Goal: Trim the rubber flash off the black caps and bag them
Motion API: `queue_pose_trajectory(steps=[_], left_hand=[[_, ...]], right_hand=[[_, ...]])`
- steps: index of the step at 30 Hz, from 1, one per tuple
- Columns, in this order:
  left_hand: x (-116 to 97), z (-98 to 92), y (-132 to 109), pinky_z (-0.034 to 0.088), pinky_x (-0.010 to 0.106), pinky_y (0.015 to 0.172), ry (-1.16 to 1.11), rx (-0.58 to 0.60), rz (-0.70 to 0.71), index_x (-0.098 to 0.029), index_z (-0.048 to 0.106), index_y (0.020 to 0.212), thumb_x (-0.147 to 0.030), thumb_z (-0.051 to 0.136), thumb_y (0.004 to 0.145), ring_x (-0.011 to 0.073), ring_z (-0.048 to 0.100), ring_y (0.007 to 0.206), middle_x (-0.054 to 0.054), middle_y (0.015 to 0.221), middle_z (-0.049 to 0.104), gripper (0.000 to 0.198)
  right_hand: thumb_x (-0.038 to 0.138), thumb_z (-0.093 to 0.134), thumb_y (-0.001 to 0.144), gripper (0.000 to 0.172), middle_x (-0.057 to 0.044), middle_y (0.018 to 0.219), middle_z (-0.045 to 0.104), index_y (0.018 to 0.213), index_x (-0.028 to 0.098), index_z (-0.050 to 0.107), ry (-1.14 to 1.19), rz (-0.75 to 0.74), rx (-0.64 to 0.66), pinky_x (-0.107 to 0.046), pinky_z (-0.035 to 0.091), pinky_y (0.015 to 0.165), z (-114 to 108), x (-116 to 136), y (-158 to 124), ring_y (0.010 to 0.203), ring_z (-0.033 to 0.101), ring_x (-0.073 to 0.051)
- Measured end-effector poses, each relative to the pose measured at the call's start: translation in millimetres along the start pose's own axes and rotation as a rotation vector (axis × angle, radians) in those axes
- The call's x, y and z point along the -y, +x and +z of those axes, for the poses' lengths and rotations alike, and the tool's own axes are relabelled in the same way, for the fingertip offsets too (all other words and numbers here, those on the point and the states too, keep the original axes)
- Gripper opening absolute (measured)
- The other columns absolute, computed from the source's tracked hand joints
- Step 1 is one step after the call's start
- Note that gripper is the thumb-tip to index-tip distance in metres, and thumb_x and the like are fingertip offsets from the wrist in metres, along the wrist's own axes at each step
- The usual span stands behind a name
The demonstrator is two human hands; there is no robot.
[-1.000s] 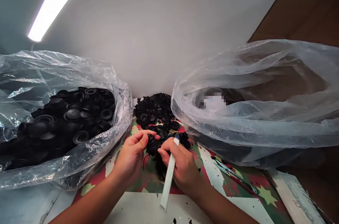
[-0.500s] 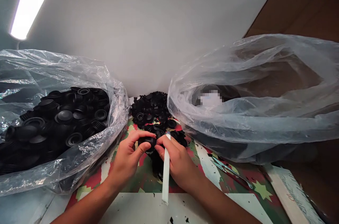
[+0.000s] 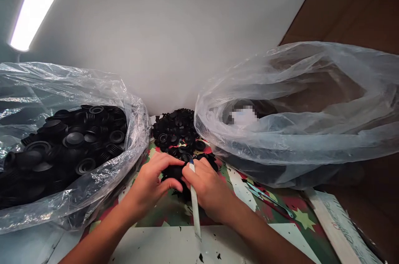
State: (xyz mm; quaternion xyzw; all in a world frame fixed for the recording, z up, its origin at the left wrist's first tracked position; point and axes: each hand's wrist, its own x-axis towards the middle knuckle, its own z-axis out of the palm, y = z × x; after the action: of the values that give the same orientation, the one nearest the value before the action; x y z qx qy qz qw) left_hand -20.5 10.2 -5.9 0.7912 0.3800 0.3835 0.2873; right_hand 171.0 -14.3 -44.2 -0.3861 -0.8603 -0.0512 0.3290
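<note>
Both hands meet over the middle of the table. My left hand is closed on a black rubber part, thumb under it and fingers over it. My right hand also pinches that part and holds a white-handled knife, blade tip up by the fingers, handle pointing toward me. Just beyond the hands lies a loose pile of black rubber parts.
At left a clear plastic bag holds several black rubber parts. A big clear plastic bag bulges at right. Metal scissors lie on the red and green patterned table cover. Black trimmings dot the white board near me.
Both hands have dropped lower toward the table with the part. The knife has swung from a slant to nearly upright, its handle now pointing straight at me.
</note>
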Motion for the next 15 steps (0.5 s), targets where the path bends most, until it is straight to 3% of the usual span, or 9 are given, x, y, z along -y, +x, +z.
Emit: queue_pose_trajectory(steps=[2, 5, 15], left_hand=[[0.8, -4.9, 1.4, 0.050, 0.034, 0.080, 0.081, 0.090, 0.054, -0.028, 0.079, 0.100, -0.030, 0.087, 0.074, 0.0244, 0.066, 0.086, 0.004, 0.089, 0.076, 0.028], [-2.6, -9.9, 1.2, 0.049, 0.034, 0.079, 0.186, 0.128, 0.095, -0.028, 0.078, 0.090, -0.024, 0.082, 0.078, 0.0231, 0.064, 0.082, 0.003, 0.084, 0.075, 0.013], [-20.3, -3.1, -9.8, 0.053, 0.029, 0.065, 0.030, -0.213, 0.101, -0.027, 0.078, 0.075, -0.019, 0.083, 0.075, 0.0205, 0.069, 0.068, 0.001, 0.071, 0.075, 0.009]], right_hand=[[0.002, 0.046, 0.093, 0.026, 0.000, 0.068, 0.054, 0.075, 0.021, 0.050, -0.009, -0.016, -0.002, -0.030, 0.027, 0.065, 1.5, 0.4, -0.5, 0.065, 0.044, -0.017], [0.004, 0.047, 0.094, 0.026, 0.002, 0.065, 0.051, 0.074, 0.021, 0.050, 0.004, -0.047, 0.019, -0.029, 0.026, 0.064, 1.2, 2.7, 0.6, 0.062, 0.041, -0.016], [0.006, 0.044, 0.088, 0.029, 0.004, 0.060, 0.042, 0.068, 0.024, 0.035, 0.213, 0.184, -0.181, -0.027, 0.029, 0.059, -11.1, 13.1, 10.5, 0.057, 0.038, -0.014]])
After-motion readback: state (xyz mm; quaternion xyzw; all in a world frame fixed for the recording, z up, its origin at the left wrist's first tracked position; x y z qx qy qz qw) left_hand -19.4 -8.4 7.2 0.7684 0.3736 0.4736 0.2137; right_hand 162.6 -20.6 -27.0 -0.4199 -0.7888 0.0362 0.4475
